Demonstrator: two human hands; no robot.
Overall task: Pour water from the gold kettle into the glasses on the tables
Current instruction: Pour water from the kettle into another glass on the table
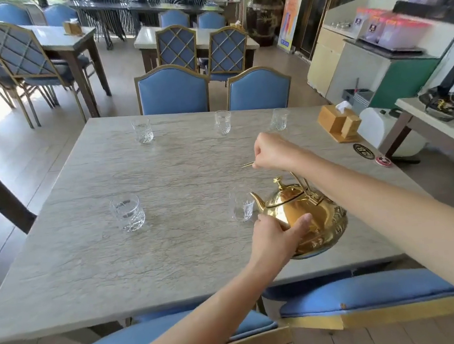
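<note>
The gold kettle (pixel 306 216) hangs tilted over the near right part of the grey table (pixel 172 247), its spout touching or just above a cut glass (pixel 242 205). My right hand (pixel 272 150) is shut on the kettle's thin handle from above. My left hand (pixel 276 235) presses against the kettle's lower side. Another glass (pixel 127 212) stands near left, with water in it. Three more glasses stand along the far edge: left (pixel 142 130), middle (pixel 223 121), right (pixel 279 119).
Blue chairs stand at the far side (pixel 172 89) and under the near edge (pixel 368 297). A wooden tissue box (pixel 338 122) sits at the table's far right corner. More tables and chairs fill the room behind; a counter (pixel 362 59) is to the right.
</note>
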